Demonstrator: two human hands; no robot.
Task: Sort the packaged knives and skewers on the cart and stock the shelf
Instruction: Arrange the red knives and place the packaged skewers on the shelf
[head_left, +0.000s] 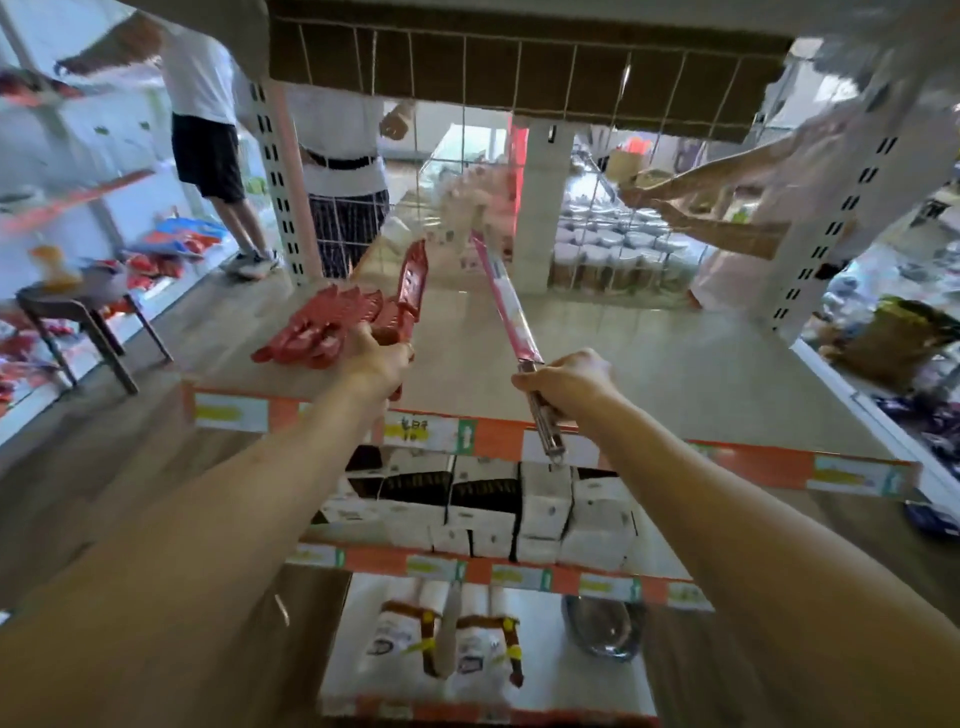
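Observation:
My left hand (382, 358) is closed around a red packaged knife (413, 283), which points up and away over the shelf board (649, 353). To its left, a pile of several red packaged knives (322, 327) lies on that board. My right hand (569, 379) grips a long narrow package with a pink card and a metal handle (501, 299); it slants up to the left, and its handle end sticks out below my fist past the orange shelf edge (498, 436).
A lower shelf holds white and black boxes (483, 509). Below it lie white packages (441, 644) and a metal bowl (605, 623). Behind the wire back panel (467, 78) stand two people (208, 130). A stool (78, 317) is at the left.

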